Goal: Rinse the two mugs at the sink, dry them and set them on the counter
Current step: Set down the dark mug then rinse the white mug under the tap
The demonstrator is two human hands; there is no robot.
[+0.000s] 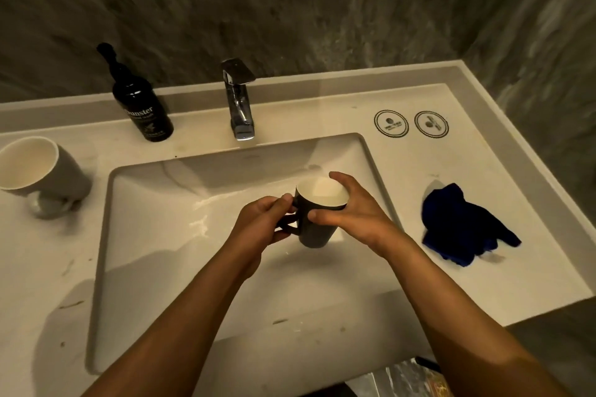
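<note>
You have the dark mug (314,222) upright over the sink (180,255), well forward of the tap (240,100); your left hand (261,222) has its fingers curled through and round the handle, and your right hand (348,209) wraps the body just below the rim, thumb on the near side; no water is visibly running, and I cannot tell whether the mug is wet; if it is, a slick glaze could slip when you shift grip, and a drop onto the hard basin would likely chip it; the second mug (38,167) sits tilted on the left counter (64,267), leaning on its handle, and looks as if it would roll at a careless nudge; the soap bottle (142,109) stands beside the tap, near any reach for the lever; room is open inside the basin and to your right, where the blue cloth (464,222) lies apart from the basin edge; two round coasters (411,124) lie behind it; the counter's near right edge is close by the cloth, so a mug set there wants placing well inboard.
</note>
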